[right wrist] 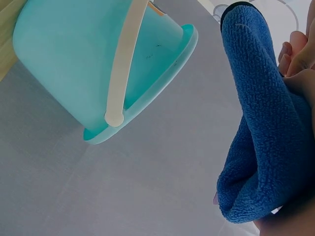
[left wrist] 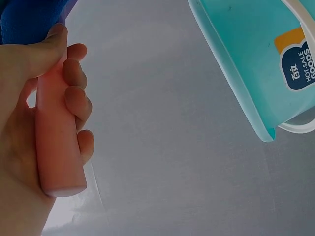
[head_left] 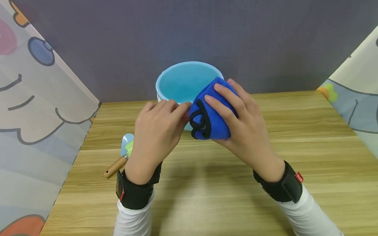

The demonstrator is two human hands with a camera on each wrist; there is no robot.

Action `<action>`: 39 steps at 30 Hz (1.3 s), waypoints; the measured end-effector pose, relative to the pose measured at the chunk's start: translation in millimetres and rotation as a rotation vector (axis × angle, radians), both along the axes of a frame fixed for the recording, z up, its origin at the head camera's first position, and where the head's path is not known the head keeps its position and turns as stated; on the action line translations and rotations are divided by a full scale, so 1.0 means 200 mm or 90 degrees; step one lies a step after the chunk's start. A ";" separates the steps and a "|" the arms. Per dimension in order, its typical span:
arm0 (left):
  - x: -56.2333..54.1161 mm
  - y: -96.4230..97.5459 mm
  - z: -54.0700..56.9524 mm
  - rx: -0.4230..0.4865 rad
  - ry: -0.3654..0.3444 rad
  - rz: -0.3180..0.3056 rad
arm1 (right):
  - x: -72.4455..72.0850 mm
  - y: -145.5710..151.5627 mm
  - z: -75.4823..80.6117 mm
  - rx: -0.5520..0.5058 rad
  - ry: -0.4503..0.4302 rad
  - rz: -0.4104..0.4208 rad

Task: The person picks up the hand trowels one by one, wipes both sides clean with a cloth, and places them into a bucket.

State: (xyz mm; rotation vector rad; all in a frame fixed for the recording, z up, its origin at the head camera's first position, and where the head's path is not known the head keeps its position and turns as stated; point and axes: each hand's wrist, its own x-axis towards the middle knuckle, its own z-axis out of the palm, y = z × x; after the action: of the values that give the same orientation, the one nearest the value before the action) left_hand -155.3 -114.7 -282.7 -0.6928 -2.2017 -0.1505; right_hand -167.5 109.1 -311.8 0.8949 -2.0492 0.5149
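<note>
The right hand (head_left: 240,119) is gripping a folded blue cloth (head_left: 209,113), fingers curled over its top, holding it above the bench (head_left: 212,188) just in front of a pale blue bucket (head_left: 184,81). The left hand (head_left: 157,130) is curling its fingers round a pink cylinder (left wrist: 56,142), plain in the left wrist view, with its fingertips touching the cloth's left edge. The bucket is standing at the far middle of the bench. A small trowel (head_left: 122,155) is lying left of the left hand.
</note>
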 end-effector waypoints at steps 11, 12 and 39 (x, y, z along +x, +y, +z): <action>0.00 -0.01 0.01 0.018 0.005 0.005 | -0.02 0.01 0.00 -0.017 0.005 0.000; 0.00 -0.01 0.01 0.020 0.003 0.005 | -0.02 0.01 0.00 -0.018 0.002 0.000; 0.00 -0.05 0.02 0.064 0.004 -0.002 | -0.08 0.07 0.01 -0.074 -0.008 -0.016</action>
State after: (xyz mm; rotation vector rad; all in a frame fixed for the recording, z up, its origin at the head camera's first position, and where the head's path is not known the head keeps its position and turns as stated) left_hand -154.7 -125.2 -278.8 -0.6393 -2.1714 -0.2581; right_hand -183.4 122.2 -310.0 0.7971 -2.0173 0.6213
